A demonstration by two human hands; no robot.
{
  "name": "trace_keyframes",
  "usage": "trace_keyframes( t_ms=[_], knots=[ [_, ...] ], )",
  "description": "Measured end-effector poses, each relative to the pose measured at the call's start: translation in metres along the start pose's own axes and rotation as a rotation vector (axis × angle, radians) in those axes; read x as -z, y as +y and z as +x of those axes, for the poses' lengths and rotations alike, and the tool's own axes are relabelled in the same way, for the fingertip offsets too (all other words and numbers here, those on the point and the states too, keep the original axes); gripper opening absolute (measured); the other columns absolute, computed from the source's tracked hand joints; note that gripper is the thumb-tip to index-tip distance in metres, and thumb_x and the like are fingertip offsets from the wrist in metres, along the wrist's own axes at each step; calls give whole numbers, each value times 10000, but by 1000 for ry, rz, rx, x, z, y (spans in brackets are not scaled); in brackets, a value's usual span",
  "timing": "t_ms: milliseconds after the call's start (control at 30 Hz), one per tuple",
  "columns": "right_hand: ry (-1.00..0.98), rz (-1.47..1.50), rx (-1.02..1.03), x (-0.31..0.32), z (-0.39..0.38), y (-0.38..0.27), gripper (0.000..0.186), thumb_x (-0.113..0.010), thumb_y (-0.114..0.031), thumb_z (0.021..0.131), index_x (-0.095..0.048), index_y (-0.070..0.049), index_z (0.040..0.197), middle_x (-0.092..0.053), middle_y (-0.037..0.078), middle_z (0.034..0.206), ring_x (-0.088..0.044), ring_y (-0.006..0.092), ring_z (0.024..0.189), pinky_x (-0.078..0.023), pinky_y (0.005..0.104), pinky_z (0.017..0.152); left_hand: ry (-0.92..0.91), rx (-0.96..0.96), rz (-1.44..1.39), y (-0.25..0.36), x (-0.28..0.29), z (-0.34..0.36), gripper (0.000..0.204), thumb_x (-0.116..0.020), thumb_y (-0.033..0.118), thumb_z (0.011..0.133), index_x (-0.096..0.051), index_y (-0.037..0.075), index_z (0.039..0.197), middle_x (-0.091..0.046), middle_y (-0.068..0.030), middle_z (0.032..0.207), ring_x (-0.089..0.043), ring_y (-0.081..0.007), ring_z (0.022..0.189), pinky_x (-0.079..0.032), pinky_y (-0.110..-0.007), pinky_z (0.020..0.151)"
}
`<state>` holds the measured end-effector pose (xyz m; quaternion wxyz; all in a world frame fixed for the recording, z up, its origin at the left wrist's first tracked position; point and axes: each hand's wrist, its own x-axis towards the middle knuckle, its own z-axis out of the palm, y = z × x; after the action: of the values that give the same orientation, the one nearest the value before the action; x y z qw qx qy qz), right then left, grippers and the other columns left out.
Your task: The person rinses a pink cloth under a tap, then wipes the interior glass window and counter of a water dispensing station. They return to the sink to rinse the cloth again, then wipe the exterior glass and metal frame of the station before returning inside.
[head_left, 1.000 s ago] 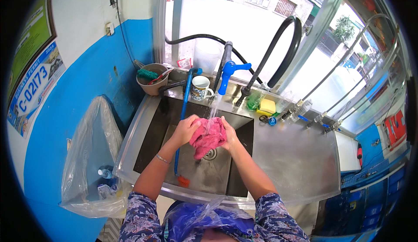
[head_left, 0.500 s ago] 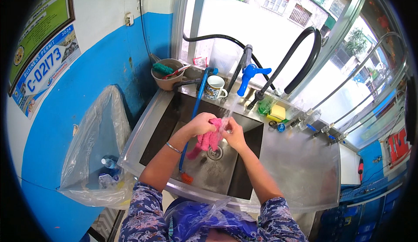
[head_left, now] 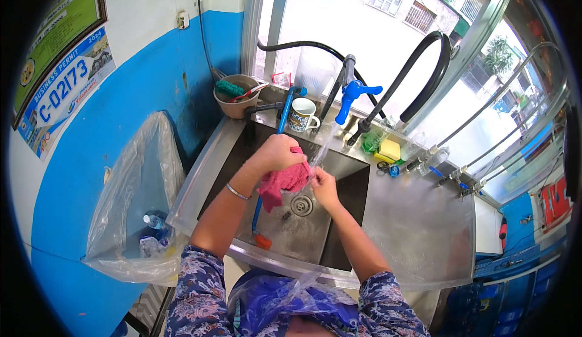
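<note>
- The pink cloth (head_left: 285, 182) is held in the air over the sink basin (head_left: 291, 240), up and to the left of the round drain (head_left: 301, 205), probably so that drips fall into the basin.
- The left hand (head_left: 277, 153) has its fingers curled and clamped on the upper part of the cloth, letting the rest droop below; this grip seems to carry most of the weight.
- The right hand (head_left: 323, 186) has its fingertips drawn together at the cloth's right edge, perhaps to spread or steady it; whether they pinch the fabric, I cannot tell.
- The blue-levered faucet (head_left: 350, 101) runs, and its slanting water stream (head_left: 325, 146) comes down at the cloth's right side, which likely explains why both hands are gathered there.
- The patterned mug (head_left: 302, 116), brown bucket (head_left: 235, 107) and yellow sponge (head_left: 389, 150) stand along the back ledge, presumably to leave the basin free for the hands.
- A blue rod with an orange tip (head_left: 262, 242) slants across the basin's left side, partly behind the left hand.
- Against half a second ago, the cloth is bunched wider instead of hanging narrow, and the left hand sits slightly higher and farther left; the water runs in both views, and the mug, bucket and sponge keep their places.
</note>
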<state>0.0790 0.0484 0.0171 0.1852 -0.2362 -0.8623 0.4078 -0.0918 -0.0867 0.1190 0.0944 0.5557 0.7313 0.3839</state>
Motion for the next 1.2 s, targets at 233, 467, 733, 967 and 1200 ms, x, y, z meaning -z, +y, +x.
trace_keyframes(
  t_ms=[233, 467, 733, 967, 1200],
  knots=[
    [-153, 233, 83, 50, 12, -8, 202, -637, -153, 929, -613, 0, 800, -545, -21, 716, -470, 74, 690, -416, 262, 634, -194, 277, 92, -36, 43, -15, 314, -772, 321, 771, -691, 30, 856, -682, -170, 799, -660, -269, 740, -511, -375, 671],
    [-266, 981, -211, 85, 16, -36, 108, -622, -177, 961, -556, -91, 970, -521, -46, 841, -488, 79, 760, -434, 240, 729, -264, 18, -158, -45, 24, -27, 248, -762, 224, 823, -645, 30, 924, -668, -86, 801, -606, -154, 736, -486, -315, 677],
    [-316, 167, 356, 50, 24, -59, 302, -744, -68, 829, -618, -54, 1103, -621, -1, 975, -547, 74, 867, -472, 263, 797, -35, -343, -262, 3, -30, 1, 144, -694, 140, 858, -641, 13, 901, -619, -102, 832, -605, -200, 771, -480, -323, 732],
    [-113, 725, -44, 68, 20, -51, 311, -725, -206, 894, -539, -89, 674, -443, -104, 637, -393, 10, 594, -304, 208, 530, -215, -114, -226, -15, -13, -6, 179, -735, 98, 804, -618, 16, 911, -614, -106, 767, -589, -169, 739, -474, -318, 715],
    [-148, 363, 176, 24, 27, -48, 300, -733, -117, 858, -564, -62, 1100, -611, 8, 926, -573, 118, 845, -491, 301, 786, 77, -206, -12, 2, -34, 1, 356, -774, 146, 781, -639, 44, 1093, -612, -138, 1186, -570, -150, 1107, -476, -345, 902]
  ],
)
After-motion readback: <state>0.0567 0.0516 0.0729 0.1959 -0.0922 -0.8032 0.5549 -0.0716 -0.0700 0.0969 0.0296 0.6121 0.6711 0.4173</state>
